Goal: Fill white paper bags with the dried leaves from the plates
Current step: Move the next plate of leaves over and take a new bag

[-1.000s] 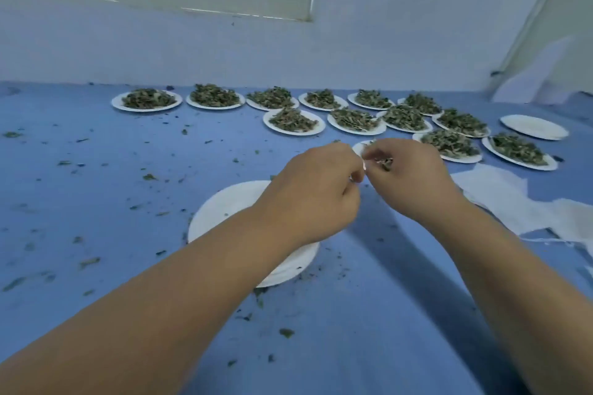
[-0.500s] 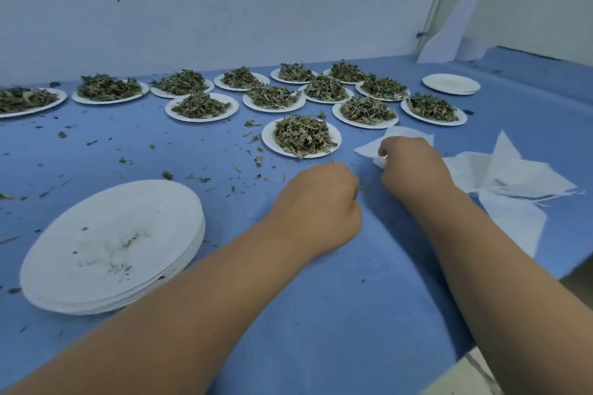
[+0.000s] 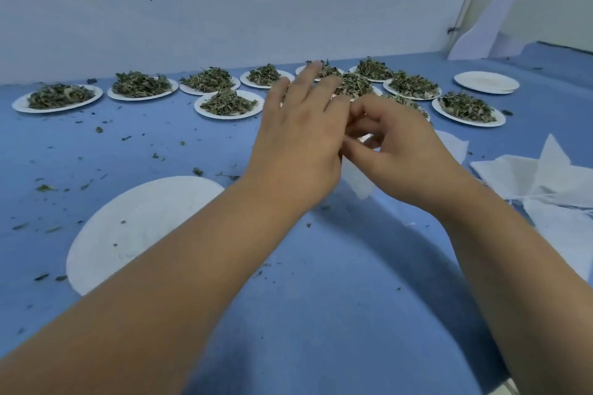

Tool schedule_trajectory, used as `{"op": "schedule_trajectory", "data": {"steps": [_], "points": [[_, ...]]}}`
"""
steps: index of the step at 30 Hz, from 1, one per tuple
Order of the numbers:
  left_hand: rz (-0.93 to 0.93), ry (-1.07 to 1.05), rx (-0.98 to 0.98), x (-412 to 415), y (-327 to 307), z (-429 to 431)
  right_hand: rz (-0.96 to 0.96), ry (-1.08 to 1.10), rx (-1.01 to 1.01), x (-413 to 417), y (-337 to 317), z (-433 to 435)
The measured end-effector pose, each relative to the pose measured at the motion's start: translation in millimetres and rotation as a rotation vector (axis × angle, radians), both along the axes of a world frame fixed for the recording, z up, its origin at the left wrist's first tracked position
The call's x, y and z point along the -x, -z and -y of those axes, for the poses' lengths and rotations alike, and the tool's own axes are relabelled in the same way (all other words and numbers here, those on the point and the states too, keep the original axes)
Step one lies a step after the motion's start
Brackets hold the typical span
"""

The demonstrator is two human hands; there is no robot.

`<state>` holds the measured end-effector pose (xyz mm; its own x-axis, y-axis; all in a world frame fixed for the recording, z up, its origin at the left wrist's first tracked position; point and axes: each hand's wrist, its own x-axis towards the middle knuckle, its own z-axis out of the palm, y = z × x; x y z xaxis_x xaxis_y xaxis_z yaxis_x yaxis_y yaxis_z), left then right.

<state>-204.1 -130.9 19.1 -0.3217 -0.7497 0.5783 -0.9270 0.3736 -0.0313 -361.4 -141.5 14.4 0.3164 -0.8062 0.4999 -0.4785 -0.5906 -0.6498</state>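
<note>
Above the blue table (image 3: 337,314), my right hand (image 3: 401,154) pinches a white paper bag (image 3: 357,181) with curled fingers; only the bag's lower corner shows between my hands. My left hand (image 3: 298,141) is against the bag's left side with its fingers straight and pointing away from me; its thumb is hidden. Several white plates heaped with dried green leaves (image 3: 228,102) stand in rows at the back of the table, partly covered by my hands.
A stack of empty white plates (image 3: 128,228) lies at the near left under my left forearm. One empty plate (image 3: 486,82) sits at the far right. Loose white paper bags (image 3: 545,183) are piled at the right. Leaf crumbs dot the cloth.
Both hands have lifted off the table with a paper bag. My left hand's fingers went from curled to straight. The view has shifted a little to the left.
</note>
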Motion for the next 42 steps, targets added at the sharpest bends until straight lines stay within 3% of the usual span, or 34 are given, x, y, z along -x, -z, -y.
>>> {"op": "schedule_trajectory", "data": {"steps": [2,4,7,10,14,18,21,25,26,28,30,32,37,42], "points": [[0.043,-0.064,0.022,-22,-15,-5,0.153,-0.07,-0.027,-15,-5,-3],[0.038,-0.122,0.024,-47,-23,-12,0.164,-0.149,-0.115,-26,-7,-2],[-0.157,-0.172,0.018,-90,-25,-28,-0.01,-0.167,-0.086,-48,-4,-3],[-0.329,-0.169,0.021,-130,-21,-49,0.106,-0.182,0.009,-81,-2,-6],[-0.705,-0.224,-0.008,-180,-12,-76,0.349,-0.236,-0.11,-123,-15,-9],[-1.333,-0.064,-0.114,-223,-7,-98,0.46,-0.325,-0.35,-164,-22,-10],[-1.488,-0.112,-0.142,-246,0,-109,0.429,-0.304,-0.392,-190,-21,-11],[-1.482,-0.301,-0.177,-269,14,-117,0.427,-0.425,-0.566,-212,-18,-18],[-1.37,-0.388,-0.133,-273,16,-119,0.422,-0.436,-0.591,-216,-17,-20],[-0.955,-0.506,-0.004,-271,17,-126,0.409,-0.377,-0.575,-223,-17,-24],[-0.632,-0.381,0.046,-260,11,-130,0.339,-0.291,-0.471,-230,-19,-28],[-0.513,-0.238,-0.035,-250,-1,-128,0.217,-0.275,-0.311,-236,-21,-34],[-0.746,-0.048,-0.39,-268,-39,-131,-0.076,-0.455,0.192,-246,-31,-55],[-0.755,-0.024,-0.379,-274,-30,-139,-0.1,-0.455,0.316,-254,-29,-55]]}}
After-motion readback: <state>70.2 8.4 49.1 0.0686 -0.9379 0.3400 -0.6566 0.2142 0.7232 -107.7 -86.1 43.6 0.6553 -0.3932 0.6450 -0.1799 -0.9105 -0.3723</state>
